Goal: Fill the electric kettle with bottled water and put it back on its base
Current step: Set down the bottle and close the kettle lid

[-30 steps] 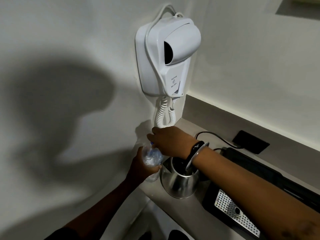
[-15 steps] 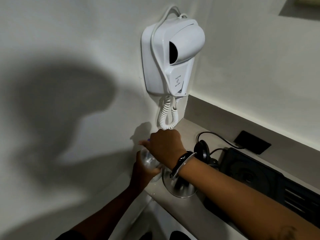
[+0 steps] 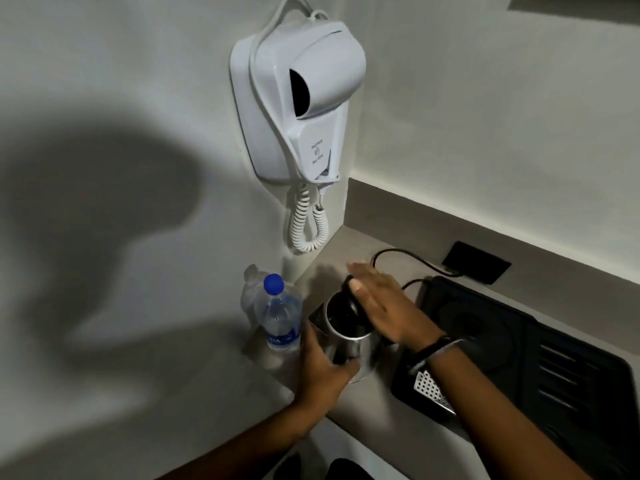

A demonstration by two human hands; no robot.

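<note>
A clear water bottle [image 3: 280,318] with a blue cap stands upright on the counter by the left wall, with no hand on it. Right beside it is the steel electric kettle [image 3: 341,344], its mouth showing dark inside and its black lid tilted up behind. My left hand [image 3: 323,367] wraps around the kettle's steel body from the front. My right hand [image 3: 381,304] lies flat with fingers together on the black lid over the kettle's mouth. Whether the kettle sits on its base is hidden by my hands.
A black tray [image 3: 540,351] with a perforated metal grate [image 3: 431,389] fills the counter to the right. A black cord [image 3: 408,256] runs to a dark wall socket [image 3: 476,262]. A white wall-mounted hair dryer [image 3: 304,95] with a coiled cord hangs above the corner.
Both hands have left the bottle, which now stands capped on the counter. My left hand moved to the kettle's body and my right hand to the lid.
</note>
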